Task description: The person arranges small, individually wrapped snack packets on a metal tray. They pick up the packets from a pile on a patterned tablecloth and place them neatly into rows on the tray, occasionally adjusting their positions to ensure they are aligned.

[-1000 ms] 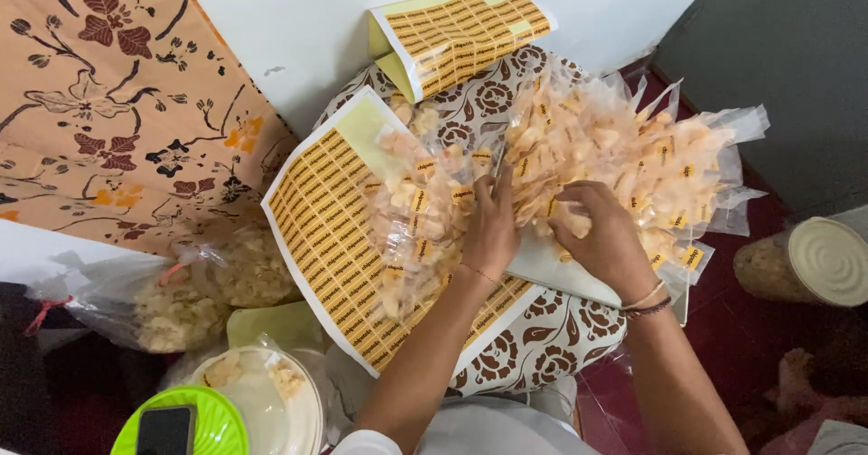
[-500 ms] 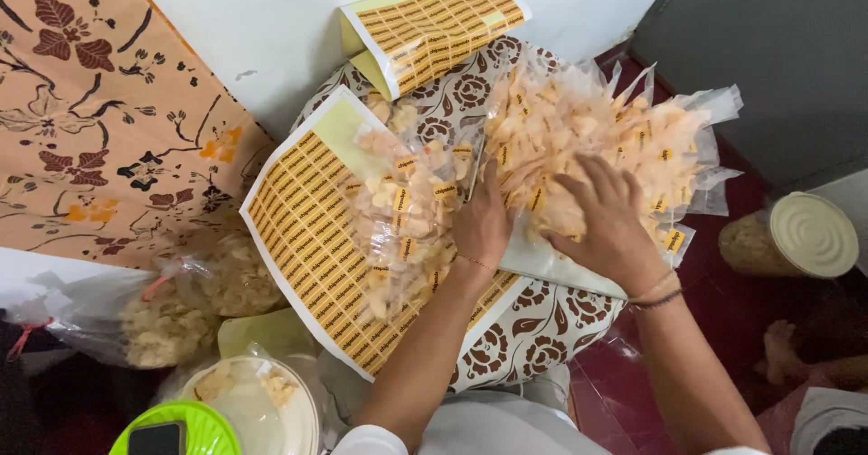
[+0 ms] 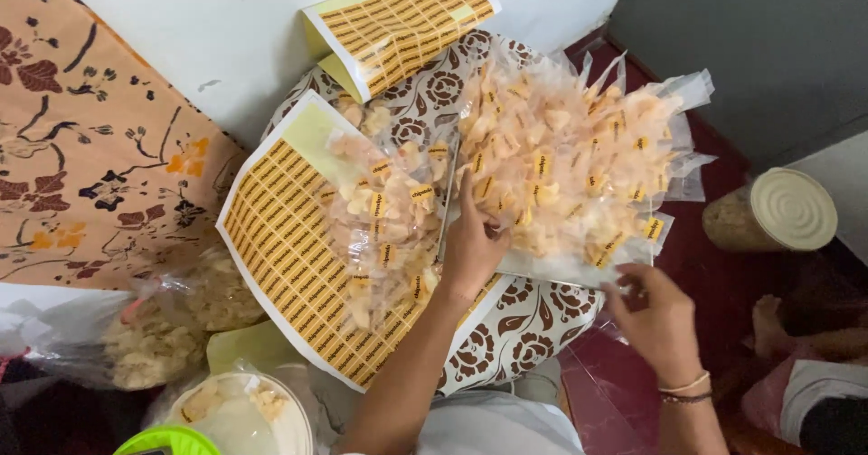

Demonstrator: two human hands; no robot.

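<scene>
While your left hand (image 3: pixel 472 247) lies flat, fingers spread, in the mid frame, it presses on the near edge of the big pile of snack bags (image 3: pixel 570 161), clear packs w/ pale chips & small yellow stickers, which fills the upper right of centre. That hand grips nothing; it's open, palm down, touching the plastic. Your right hand (image 3: pixel 655 315) is lower right, just off the pile's bottom edge, fingers loosely curled & open; can't tell if the fingertips touch the plastic, but it doesn't hold a pack. Wrist has thin bracelets (image 3: pixel 684 390). Left of your left hand sits a smaller heap of bags (image 3: pixel 384 225), resting partly on a big sticker sheet (image 3: pixel 280 247), rows of yellow labels on a white sheet, tilted, centre left. A 2nd sticker sheet (image 3: pixel 398 21) lies at top centre, against the white wall. Both heaps & sheets sit on a round cushion (image 3: pixel 506 337) w/ brown flower print, bottom centre. Lower left: a clear bag of crackers (image 3: pixel 172 328) & a tub w/ a green lid (image 3: pixel 231 419). Far left: floral orange cloth (image 3: pixel 81 139). Right edge: a jar w/ a pale round lid (image 3: pixel 782 209), well apart from the pile.
</scene>
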